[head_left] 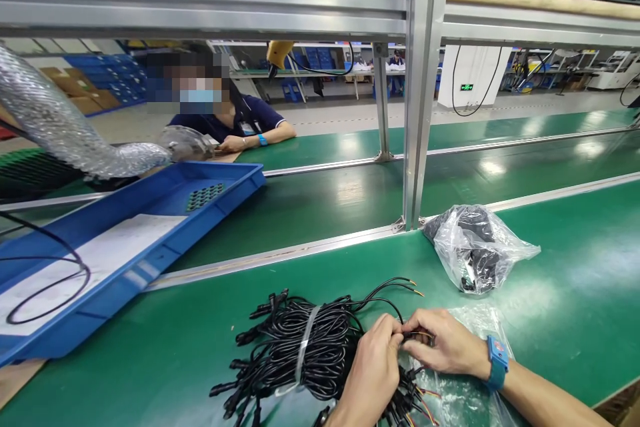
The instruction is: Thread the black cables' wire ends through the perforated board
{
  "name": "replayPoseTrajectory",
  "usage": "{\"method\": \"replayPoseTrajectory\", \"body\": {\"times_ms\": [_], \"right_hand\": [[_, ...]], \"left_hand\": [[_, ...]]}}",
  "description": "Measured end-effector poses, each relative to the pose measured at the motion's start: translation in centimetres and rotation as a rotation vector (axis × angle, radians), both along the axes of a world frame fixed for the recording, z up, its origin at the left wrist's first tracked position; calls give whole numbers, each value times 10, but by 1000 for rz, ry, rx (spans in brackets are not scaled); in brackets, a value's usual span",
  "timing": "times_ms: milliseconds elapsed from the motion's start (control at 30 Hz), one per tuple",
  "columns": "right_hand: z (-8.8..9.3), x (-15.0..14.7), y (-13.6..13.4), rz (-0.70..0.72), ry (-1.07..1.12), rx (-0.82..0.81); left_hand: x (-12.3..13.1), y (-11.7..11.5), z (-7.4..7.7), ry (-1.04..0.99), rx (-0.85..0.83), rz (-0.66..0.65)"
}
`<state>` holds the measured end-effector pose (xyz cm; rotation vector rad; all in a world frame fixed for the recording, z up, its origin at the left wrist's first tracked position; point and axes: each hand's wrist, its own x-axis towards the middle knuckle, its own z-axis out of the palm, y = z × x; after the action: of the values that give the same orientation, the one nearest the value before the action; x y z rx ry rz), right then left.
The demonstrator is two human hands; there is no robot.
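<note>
A thick bundle of black cables (320, 347), bound by a clear band, lies on the green work surface. Black connectors stick out at its left, and thin coloured wire ends show at its right. My left hand (373, 363) pinches a black cable at the bundle's right side. Close against it, my right hand (440, 343), with a blue band at the wrist, has its fingers closed on the same cable near its thin wire ends. Under my right hand is a clear plastic sheet or bag (480, 327).
A clear bag of black parts (473, 250) sits beyond my right hand, beside a metal post (417, 113). At left, a blue tray (200, 233) holds paper and small green pieces. Across the bench sits a person (230, 120) near a silver duct (65, 113).
</note>
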<state>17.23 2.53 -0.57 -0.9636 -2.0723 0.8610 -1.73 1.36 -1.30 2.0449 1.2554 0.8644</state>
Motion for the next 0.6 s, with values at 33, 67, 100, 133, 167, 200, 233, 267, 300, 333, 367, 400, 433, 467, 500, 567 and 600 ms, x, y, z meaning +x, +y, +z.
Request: {"method": "replayPoseTrajectory", "body": {"times_ms": [33, 67, 100, 133, 167, 200, 233, 267, 300, 333, 367, 400, 433, 467, 500, 567, 600], "right_hand": [[5, 5, 2, 1, 9, 30], [10, 11, 4, -29, 17, 63], [15, 19, 7, -96, 16, 100], [20, 29, 11, -199, 4, 140], [24, 40, 14, -324, -30, 183], [28, 51, 18, -446, -88, 219], [30, 63, 22, -543, -159, 240], [32, 74, 26, -596, -243, 234], [32, 85, 29, -608, -331, 213], [32, 94, 31, -585, -415, 191], [30, 101, 32, -548, -490, 173], [29, 106, 33, -509, -551, 163], [27, 109, 33, -477, -592, 159], [25, 110, 33, -457, -613, 156], [23, 111, 32, -450, -617, 150], [21, 109, 32, -462, -595, 126], [21, 107, 31, -476, -581, 117]], "left_hand": [[0, -1, 1, -5, 6, -2], [-1, -1, 3, -10, 11, -6], [-2, -2, 6, -16, 15, -13], [-3, -4, 9, -19, 19, -25], [-4, -5, 13, -19, 23, -38], [-5, -7, 18, -12, 31, -51], [-6, -8, 23, 7, 46, -64], [-7, -10, 27, 39, 67, -80], [-8, -11, 31, 85, 96, -99], [-9, -12, 34, 139, 129, -121], [-9, -13, 35, 194, 164, -145], [-9, -14, 35, 241, 195, -163], [-9, -13, 34, 273, 219, -169], [-9, -13, 31, 288, 232, -162], [-8, -12, 28, 288, 243, -142], [-6, -9, 19, 292, 301, -90], [-5, -7, 15, 312, 353, -75]]}}
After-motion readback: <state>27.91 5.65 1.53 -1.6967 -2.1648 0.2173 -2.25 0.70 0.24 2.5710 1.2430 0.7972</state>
